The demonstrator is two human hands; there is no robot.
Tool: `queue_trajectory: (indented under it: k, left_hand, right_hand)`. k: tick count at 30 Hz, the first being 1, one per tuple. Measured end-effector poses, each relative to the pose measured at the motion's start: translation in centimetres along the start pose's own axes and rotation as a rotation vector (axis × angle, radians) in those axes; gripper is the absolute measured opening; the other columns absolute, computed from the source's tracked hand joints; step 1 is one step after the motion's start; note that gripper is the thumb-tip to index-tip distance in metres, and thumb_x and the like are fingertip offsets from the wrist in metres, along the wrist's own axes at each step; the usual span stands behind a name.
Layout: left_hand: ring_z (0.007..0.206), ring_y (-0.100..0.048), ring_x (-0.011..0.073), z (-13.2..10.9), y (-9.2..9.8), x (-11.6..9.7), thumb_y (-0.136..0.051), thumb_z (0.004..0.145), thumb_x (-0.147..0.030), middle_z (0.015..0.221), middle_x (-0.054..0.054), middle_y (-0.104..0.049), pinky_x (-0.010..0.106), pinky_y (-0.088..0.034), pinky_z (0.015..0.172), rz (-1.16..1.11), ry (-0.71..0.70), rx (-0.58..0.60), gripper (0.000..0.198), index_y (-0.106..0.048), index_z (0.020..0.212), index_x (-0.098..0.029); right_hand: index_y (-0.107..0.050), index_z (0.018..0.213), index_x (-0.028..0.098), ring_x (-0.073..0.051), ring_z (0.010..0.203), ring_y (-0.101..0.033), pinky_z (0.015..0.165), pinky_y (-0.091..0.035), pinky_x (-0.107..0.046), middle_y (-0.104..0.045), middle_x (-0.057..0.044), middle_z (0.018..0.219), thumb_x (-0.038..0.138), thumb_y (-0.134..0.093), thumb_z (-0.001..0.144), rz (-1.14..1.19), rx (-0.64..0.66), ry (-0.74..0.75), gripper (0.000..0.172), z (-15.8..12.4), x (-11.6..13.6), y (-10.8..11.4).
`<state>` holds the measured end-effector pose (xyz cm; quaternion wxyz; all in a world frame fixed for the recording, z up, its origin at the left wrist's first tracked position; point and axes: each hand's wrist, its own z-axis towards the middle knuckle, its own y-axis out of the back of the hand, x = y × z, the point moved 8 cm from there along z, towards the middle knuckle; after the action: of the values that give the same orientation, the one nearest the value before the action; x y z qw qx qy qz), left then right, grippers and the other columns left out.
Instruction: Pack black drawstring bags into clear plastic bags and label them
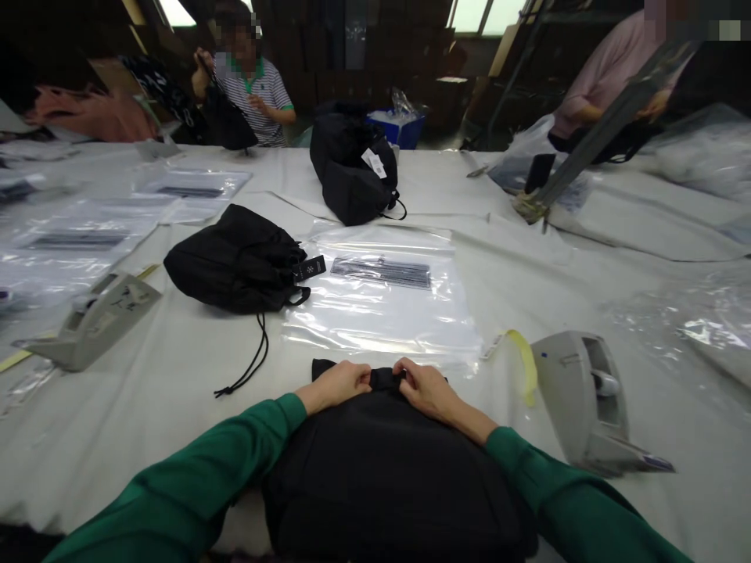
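A large black fabric bag (399, 477) lies right in front of me, its far edge between my hands. My left hand (343, 385) pinches that edge, fingers closed on the cloth. A short way to the right, my right hand (427, 389) grips the same edge with curled fingers. Just beyond lies a stack of clear plastic bags (381, 313) with a printed dark block. To its left rests a black drawstring bag (235, 262) with a black hang tag (309, 268) and a loose cord (249, 363).
Tape dispensers stand at left (109, 317) and right (580, 395). Another black bag (352, 168) with white tags sits farther back. A slanted metal post (604, 125) rises at the right. Across the table (193, 438), one person (258, 86) holds a black bag; another person (610, 70) stands at right.
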<state>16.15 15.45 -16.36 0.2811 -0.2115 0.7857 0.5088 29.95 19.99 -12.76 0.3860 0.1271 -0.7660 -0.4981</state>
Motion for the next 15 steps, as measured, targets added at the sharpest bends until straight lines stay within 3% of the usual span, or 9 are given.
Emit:
queue_trajectory:
  k: [2,4,6,8,10,12,13,15]
  left_hand:
    - [0.068,-0.057,0.0158,-0.4,0.0,-0.6,-0.058,0.081,-0.020,0.071,0.000,-0.063,0.023,-0.037,0.060,0.011,-0.020,-0.019,0.004,-0.062,0.080,-0.019]
    - [0.067,-0.058,0.0153,-0.8,0.4,-1.5,-0.061,0.080,-0.021,0.071,-0.001,-0.064,0.022,-0.038,0.059,0.039,-0.044,-0.045,0.004,-0.064,0.079,-0.019]
    - [0.067,-0.059,0.0159,-1.2,1.9,-2.2,-0.062,0.081,-0.026,0.071,-0.001,-0.065,0.023,-0.040,0.060,0.089,-0.061,-0.105,0.008,-0.065,0.079,-0.019]
    - [0.079,-0.062,0.0196,-1.5,5.1,-2.4,-0.057,0.087,-0.031,0.083,0.004,-0.069,0.027,-0.045,0.069,0.164,-0.057,-0.235,0.015,-0.067,0.089,-0.020]
    - [0.107,-0.057,0.0279,-1.9,9.7,-1.5,-0.052,0.091,-0.032,0.112,0.013,-0.066,0.039,-0.043,0.090,0.237,-0.034,-0.406,0.026,-0.065,0.110,-0.019]
    - [0.132,-0.035,0.0388,-2.3,14.4,0.4,-0.052,0.090,-0.029,0.141,0.020,-0.048,0.058,-0.025,0.106,0.345,0.023,-0.569,0.039,-0.058,0.127,-0.017]
    - [0.138,-0.023,0.0436,-2.4,16.3,1.9,-0.055,0.089,-0.029,0.149,0.021,-0.038,0.065,-0.014,0.107,0.429,0.071,-0.628,0.044,-0.056,0.131,-0.017]
    - [0.140,-0.012,0.0496,-2.7,18.8,5.4,-0.060,0.085,-0.031,0.155,0.019,-0.029,0.073,-0.005,0.104,0.664,0.205,-0.670,0.050,-0.056,0.133,-0.021]
  right_hand:
    - [-0.061,0.104,0.019,-0.014,0.061,-0.055,0.060,-0.037,-0.023,-0.061,0.001,0.068,0.013,-0.047,0.083,0.087,-0.028,0.027,0.025,-0.6,0.7,0.4]
    - [-0.065,0.093,0.019,-0.014,0.061,-0.055,0.059,-0.038,-0.023,-0.062,0.001,0.067,0.016,-0.054,0.081,0.170,0.002,0.067,0.017,-1.1,1.6,0.1]
    - [-0.067,0.083,0.019,-0.014,0.059,-0.055,0.057,-0.038,-0.024,-0.061,0.002,0.064,0.018,-0.058,0.079,0.225,0.013,0.080,0.010,-1.4,1.9,0.0]
    - [-0.067,0.084,0.019,-0.015,0.059,-0.055,0.057,-0.040,-0.025,-0.061,0.001,0.063,0.023,-0.055,0.083,0.283,-0.089,0.048,0.013,-1.6,1.2,1.0]
    - [-0.067,0.090,0.019,-0.017,0.062,-0.057,0.060,-0.045,-0.028,-0.062,-0.001,0.066,0.028,-0.050,0.088,0.323,-0.259,0.006,0.019,-2.0,-0.3,2.7]
    - [-0.066,0.095,0.019,-0.020,0.069,-0.061,0.067,-0.050,-0.032,-0.066,-0.004,0.076,0.031,-0.046,0.090,0.312,-0.413,-0.037,0.023,-2.9,-2.4,4.2]
    - [-0.065,0.098,0.019,-0.021,0.073,-0.063,0.071,-0.052,-0.035,-0.067,-0.006,0.083,0.030,-0.045,0.090,0.292,-0.469,-0.052,0.024,-3.5,-3.6,4.8]
    - [-0.064,0.104,0.018,-0.024,0.084,-0.064,0.080,-0.053,-0.040,-0.067,-0.011,0.097,0.028,-0.044,0.088,0.240,-0.537,-0.082,0.027,-4.8,-6.3,5.2]
